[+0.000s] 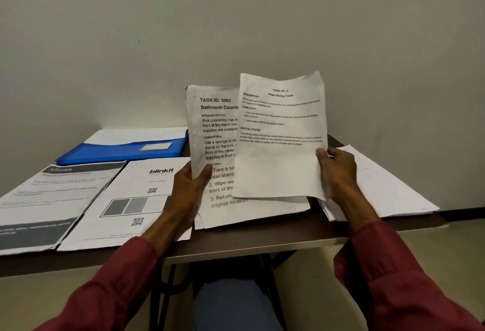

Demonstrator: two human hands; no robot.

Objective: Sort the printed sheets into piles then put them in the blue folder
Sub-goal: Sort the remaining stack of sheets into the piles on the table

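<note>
Creased sheet [217,144] in left hand [187,189], wrinkled sheet [280,165] in right hand [337,170]

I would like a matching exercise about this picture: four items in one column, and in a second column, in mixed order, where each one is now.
Items
1. blue folder
2. blinkit sheet
3. TASK ID 3062 sheet
4. TASK ID 2 sheet

Places
A. held by the right hand
B. flat on the table, near its front edge
C. held by the left hand
D. at the back of the table, on the left

Pairs: 1-D, 2-B, 3-C, 4-A
</note>
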